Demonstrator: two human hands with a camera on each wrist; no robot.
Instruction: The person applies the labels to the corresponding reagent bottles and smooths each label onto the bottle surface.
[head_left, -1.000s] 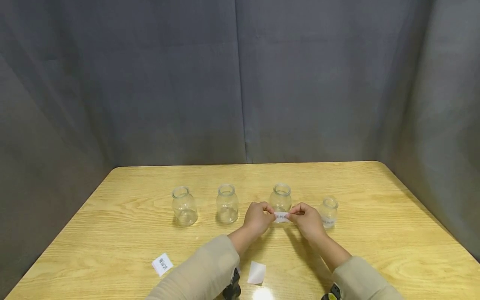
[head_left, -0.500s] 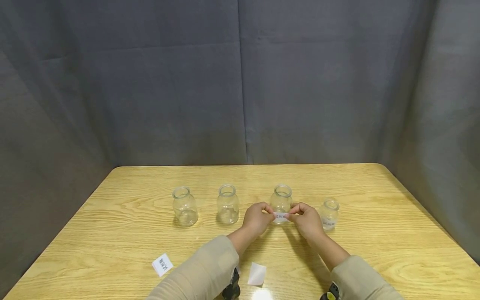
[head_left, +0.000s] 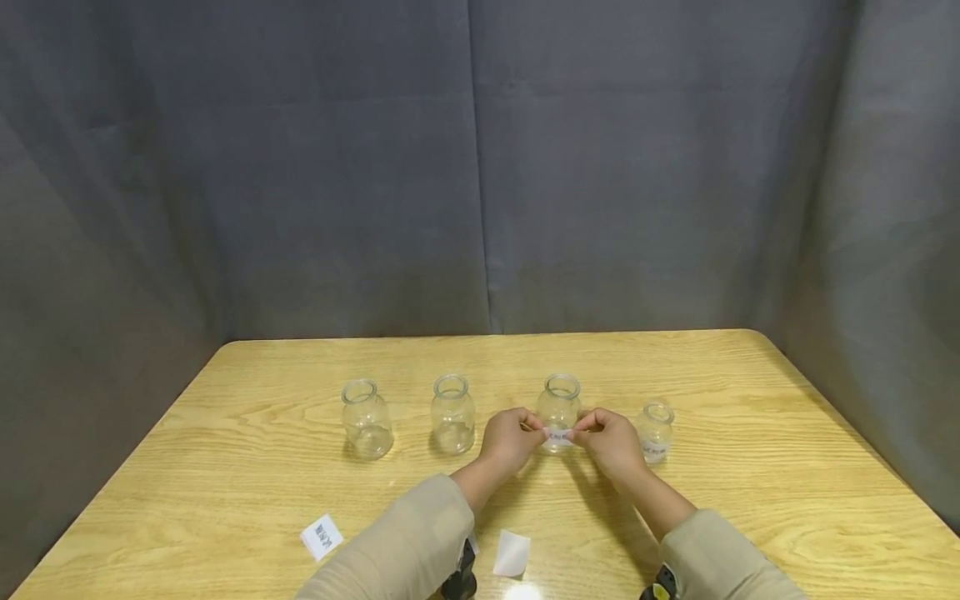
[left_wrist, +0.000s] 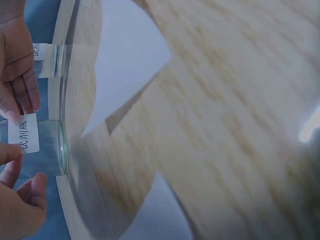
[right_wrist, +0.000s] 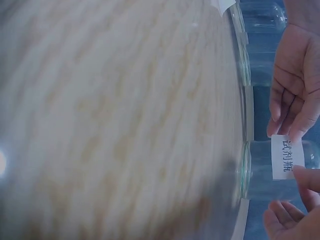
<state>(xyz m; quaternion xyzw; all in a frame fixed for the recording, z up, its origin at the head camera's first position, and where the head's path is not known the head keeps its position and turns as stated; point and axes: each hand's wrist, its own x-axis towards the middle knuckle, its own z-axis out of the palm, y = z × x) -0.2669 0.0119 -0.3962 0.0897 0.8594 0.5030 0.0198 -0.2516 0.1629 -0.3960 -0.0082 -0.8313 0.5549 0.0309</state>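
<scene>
My left hand [head_left: 512, 442] pinches one end of a white paper label [head_left: 557, 437] printed with dark characters. At the label's other end is the thumb of my right hand [head_left: 611, 443], bent against the forefinger. The label lies across the lower front of a clear glass jar [head_left: 559, 403], which stands upright between both hands. In the left wrist view the label [left_wrist: 23, 134] appears against the glass, thumbs at its two ends; whether it sticks there I cannot tell. Just right of my right hand stands a smaller glass jar [head_left: 657, 425] bearing a similar label [head_left: 655, 451].
Two more clear jars, one at far left [head_left: 367, 421] and one nearer the middle [head_left: 453, 417], stand upright without visible labels. A printed label [head_left: 322, 537] lies at front left on the wooden table [head_left: 187, 467]. Blank white paper [head_left: 512, 553] lies between my forearms.
Both hands stay at the same jar, holding the label against its front. The head view has shifted slightly; otherwise hardly anything differs.
</scene>
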